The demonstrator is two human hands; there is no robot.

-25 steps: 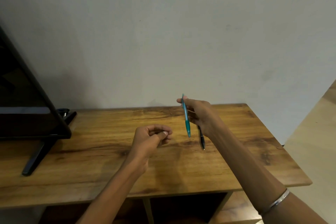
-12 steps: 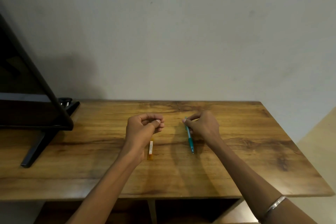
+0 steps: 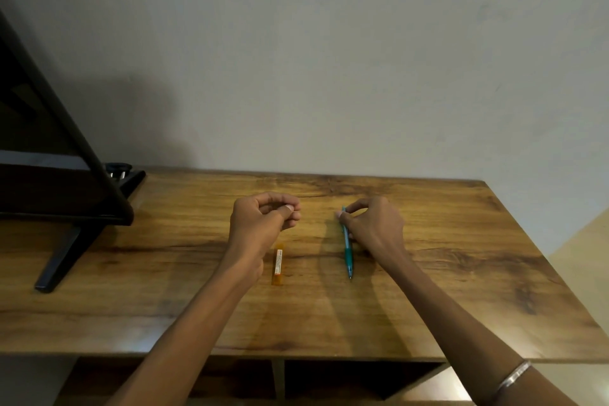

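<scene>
A teal mechanical pencil lies on the wooden table, its tip pointing toward me. My right hand rests on the table and pinches the pencil's far end between thumb and forefinger. A small orange case with a white label lies flat to the left of the pencil. Just above and beyond that case hovers my left hand, fingers curled, thumb pressed to the forefinger. I see nothing between those fingers.
A black television stands at the left on a slanted black foot, with a small dark object behind it. A grey wall runs close behind the table. Open shelf compartments lie below the front edge.
My right hand has brought the teal pencil down from the air onto the table. The orange case has come into view under my left hand. Over the last half second almost nothing moved.
</scene>
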